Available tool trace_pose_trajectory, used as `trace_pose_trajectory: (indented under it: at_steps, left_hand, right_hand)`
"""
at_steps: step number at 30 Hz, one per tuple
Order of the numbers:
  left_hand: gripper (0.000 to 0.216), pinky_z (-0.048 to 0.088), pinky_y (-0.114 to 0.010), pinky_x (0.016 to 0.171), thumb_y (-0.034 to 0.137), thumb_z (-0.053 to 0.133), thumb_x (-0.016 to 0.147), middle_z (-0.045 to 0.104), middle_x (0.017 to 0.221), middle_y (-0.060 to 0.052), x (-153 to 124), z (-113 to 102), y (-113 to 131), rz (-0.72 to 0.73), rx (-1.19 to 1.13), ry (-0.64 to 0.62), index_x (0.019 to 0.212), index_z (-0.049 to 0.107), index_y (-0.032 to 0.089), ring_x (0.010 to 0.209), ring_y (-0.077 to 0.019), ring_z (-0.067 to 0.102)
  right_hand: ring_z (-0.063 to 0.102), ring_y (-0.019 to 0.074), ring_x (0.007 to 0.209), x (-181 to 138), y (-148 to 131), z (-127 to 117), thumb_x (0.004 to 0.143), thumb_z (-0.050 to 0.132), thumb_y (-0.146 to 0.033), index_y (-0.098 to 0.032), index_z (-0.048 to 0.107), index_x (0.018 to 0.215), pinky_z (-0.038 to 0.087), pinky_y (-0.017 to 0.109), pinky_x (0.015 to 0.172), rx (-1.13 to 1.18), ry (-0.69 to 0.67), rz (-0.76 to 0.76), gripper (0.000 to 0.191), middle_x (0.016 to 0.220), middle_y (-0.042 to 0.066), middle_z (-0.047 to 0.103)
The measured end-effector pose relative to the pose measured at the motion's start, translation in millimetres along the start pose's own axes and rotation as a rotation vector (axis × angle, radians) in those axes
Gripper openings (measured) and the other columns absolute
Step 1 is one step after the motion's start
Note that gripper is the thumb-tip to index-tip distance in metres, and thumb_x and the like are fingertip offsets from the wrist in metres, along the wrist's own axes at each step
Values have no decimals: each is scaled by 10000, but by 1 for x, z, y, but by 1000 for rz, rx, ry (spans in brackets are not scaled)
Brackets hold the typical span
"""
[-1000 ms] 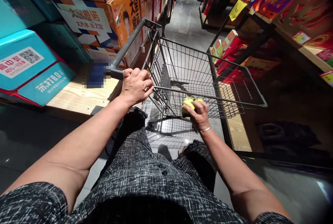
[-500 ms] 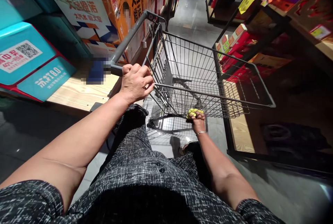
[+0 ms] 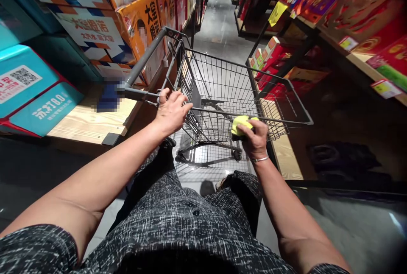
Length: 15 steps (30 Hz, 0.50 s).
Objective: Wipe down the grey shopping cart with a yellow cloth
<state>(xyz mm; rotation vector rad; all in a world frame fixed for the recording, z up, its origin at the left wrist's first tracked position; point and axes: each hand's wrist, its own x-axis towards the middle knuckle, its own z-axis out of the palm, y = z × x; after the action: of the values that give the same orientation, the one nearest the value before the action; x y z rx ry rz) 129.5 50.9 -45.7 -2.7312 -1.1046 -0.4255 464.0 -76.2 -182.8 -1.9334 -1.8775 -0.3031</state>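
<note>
Supermarket aisle seen from a head camera, with grey tiled floor (image 3: 219, 32) running ahead between stacked boxes (image 3: 95, 28) on the left and red gift boxes (image 3: 359, 6) on shelves at right. Left hand (image 3: 172, 110) is curled around the near rim of a grey wire shopping cart (image 3: 229, 91), beside its handle bar. Right hand (image 3: 254, 137) (a bracelet at the wrist) is clenched around a yellow cloth (image 3: 241, 122), pressed against the cart's near right edge.

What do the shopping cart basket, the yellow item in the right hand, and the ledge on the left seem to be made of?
Cart basket: dark-coated metal wire, seen in its thin rigid grid. Yellow item: probably soft cloth or sponge, matte and bunched under the right hand. Ledge: pale wood or wood-look laminate, with visible grain.
</note>
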Motion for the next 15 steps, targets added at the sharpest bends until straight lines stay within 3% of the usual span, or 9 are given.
trace_pose_trajectory:
  at_steps: [2,4,6,8,11,15]
  left_hand:
    - [494,218,-542,1194,170,523,929,665,1320,-95,11,7,23,77,-28,-130,1411,612,227,1283,-288,522]
    - [595,258,-501,1174,258,525,949,638,1375,-133,24,15,45,112,-62,-210,1534,482,159,1263,-298,543]
    - [646,312,-492,1114,357,533,955,620,1403,-141,35,22,61,112,-73,-245,1563,436,159,1239,-317,552]
    - [618,336,-506,1063,423,539,949,644,1355,-134,43,28,72,101,-78,-236,1520,489,192,1200,-330,562]
    - [516,306,-542,1078,469,553,938,686,1246,-116,49,32,78,79,-121,-194,1395,595,234,1169,-333,567]
    - [458,178,-580,1185,467,579,920,696,1223,-108,50,35,81,73,-191,-146,1314,633,239,1206,-330,548]
  right_hand:
    - [411,367,1342,15,-7,-24,905,552,-199,-314,680,1300,411,573,1099,-8,168,70,431,1360,112,484]
    - [447,341,1308,30,-20,-37,902,531,-165,-317,668,1325,423,528,1080,12,244,86,469,1374,102,496]
    - [494,308,1235,43,-32,-42,886,517,-130,-325,655,1346,439,478,1026,27,195,71,518,1381,88,518]
    - [525,280,1154,52,-34,-43,857,519,-102,-340,653,1344,426,451,977,6,108,90,558,1366,73,551]
    - [540,255,1072,57,-8,-49,805,557,-86,-336,685,1281,381,434,940,-60,40,184,552,1311,67,592]
    - [558,235,1030,50,61,-69,741,587,-54,-307,711,1244,371,400,899,-149,-42,377,576,1260,76,605]
